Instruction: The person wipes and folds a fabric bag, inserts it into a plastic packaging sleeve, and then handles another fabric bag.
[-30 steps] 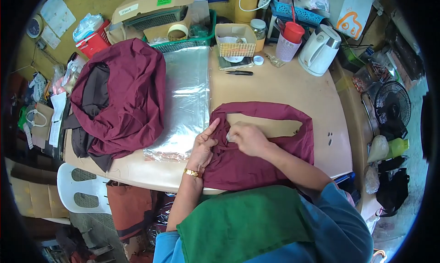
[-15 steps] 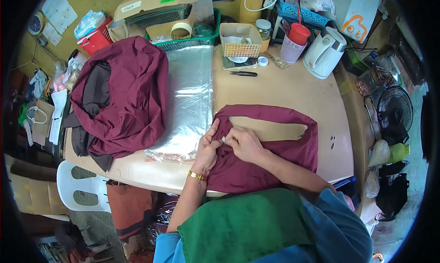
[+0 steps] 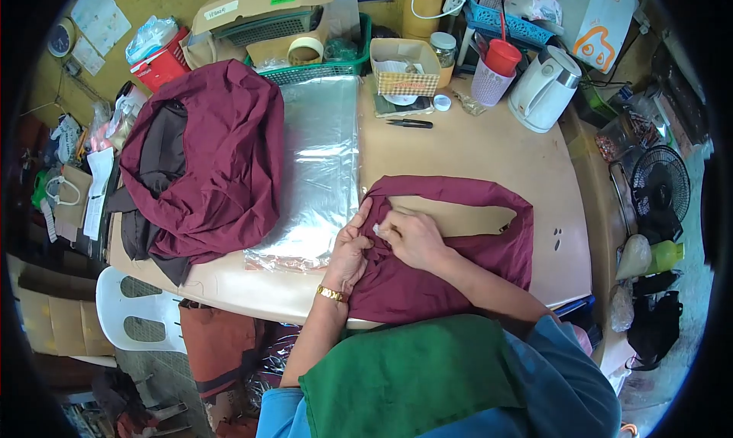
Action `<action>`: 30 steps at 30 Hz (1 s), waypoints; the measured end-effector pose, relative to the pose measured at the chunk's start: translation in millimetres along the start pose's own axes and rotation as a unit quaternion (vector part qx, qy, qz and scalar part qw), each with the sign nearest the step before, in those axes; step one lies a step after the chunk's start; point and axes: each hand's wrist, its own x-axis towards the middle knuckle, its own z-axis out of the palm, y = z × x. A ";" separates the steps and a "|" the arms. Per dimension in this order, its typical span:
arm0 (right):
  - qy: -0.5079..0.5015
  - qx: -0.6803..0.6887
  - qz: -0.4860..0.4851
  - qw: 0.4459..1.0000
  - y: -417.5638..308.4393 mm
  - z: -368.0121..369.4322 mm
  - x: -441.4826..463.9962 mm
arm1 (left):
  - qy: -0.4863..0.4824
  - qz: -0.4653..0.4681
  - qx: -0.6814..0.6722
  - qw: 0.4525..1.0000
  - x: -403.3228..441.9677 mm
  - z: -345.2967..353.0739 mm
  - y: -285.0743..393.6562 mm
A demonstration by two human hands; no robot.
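A maroon cloth bag (image 3: 393, 297) with a wide strap loop lies flat on the table right in front of me. My left hand (image 3: 350, 256) grips its left side where the strap meets the body, with the cloth bunched under the fingers and thumb. My right hand (image 3: 413, 240) is closed in a pinch on a small white piece (image 3: 377, 229), held against the cloth beside the left fingers. What the white piece is, I cannot make out. A small dark mark shows at the right end of the loop opening.
Left on the table, a heap of maroon and dark cloth (image 3: 229, 148) sits beside a stack of clear plastic bags (image 3: 321, 156). Farther back are black thread snips (image 3: 410, 123), a checked box (image 3: 405, 75), a purple cup (image 3: 490, 84) and a white electric kettle (image 3: 544, 89).
The view has shifted very slightly. My right hand and the white piece have moved a little on the cloth, while my left hand keeps its hold on the bag.
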 end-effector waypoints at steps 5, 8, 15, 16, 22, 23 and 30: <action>0.079 0.017 -0.012 0.997 19.1 17.3 18.7 | -0.007 0.023 -0.019 1.000 1.7 -3.5 -3.8; 0.051 -0.078 -0.074 0.993 11.3 21.8 -5.4 | -0.006 0.023 -0.007 1.000 1.2 -0.1 -1.3; 0.106 -0.012 -0.075 0.991 22.2 24.8 25.9 | 0.007 0.018 -0.015 1.000 -0.6 0.2 -2.8; 0.111 0.000 -0.082 0.990 16.6 24.7 25.9 | -0.001 0.021 -0.006 1.000 1.3 -3.9 -3.4; 0.071 -0.072 -0.091 0.991 20.4 28.7 28.8 | 0.021 0.024 0.048 0.998 3.0 1.0 -3.4; 0.101 -0.056 -0.087 0.989 23.1 25.7 41.9 | 0.013 0.047 0.067 0.997 4.2 -3.2 -7.5; 0.040 -0.224 -0.147 0.963 -8.5 -84.7 20.6 | 0.198 0.415 0.658 0.596 -22.2 11.4 69.0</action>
